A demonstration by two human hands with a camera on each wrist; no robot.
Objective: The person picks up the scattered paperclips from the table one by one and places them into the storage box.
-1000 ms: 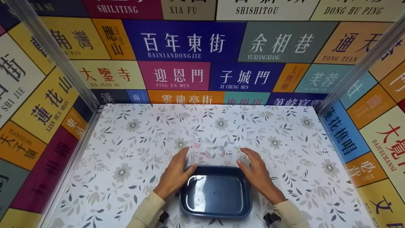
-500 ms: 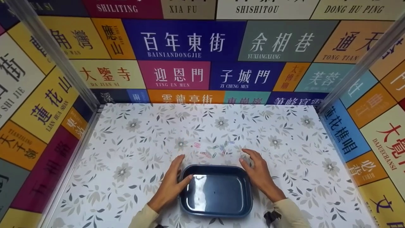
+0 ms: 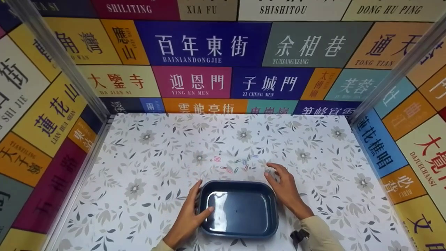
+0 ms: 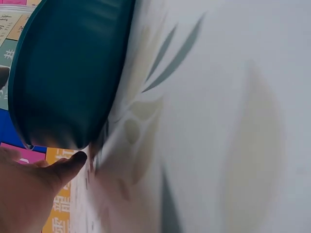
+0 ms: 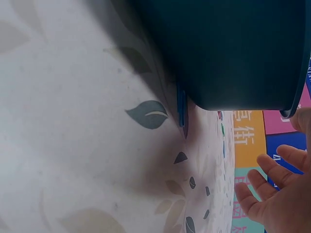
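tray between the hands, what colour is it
Dark blue tray, glossy inside; the head view shows it best.

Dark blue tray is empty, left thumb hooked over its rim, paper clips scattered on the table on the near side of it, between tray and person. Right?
One slip: the paper clips lie beyond the tray's far edge, toward the back wall, not on the near side. The head view shows it. The rest holds: the tray is empty and the left hand has its thumb over the rim.

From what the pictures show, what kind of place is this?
Probably a small staged recording booth, not a home: walls of colourful street-name signs, metal corner posts, and a floral-papered table holding a blue tray and scattered paper clips.
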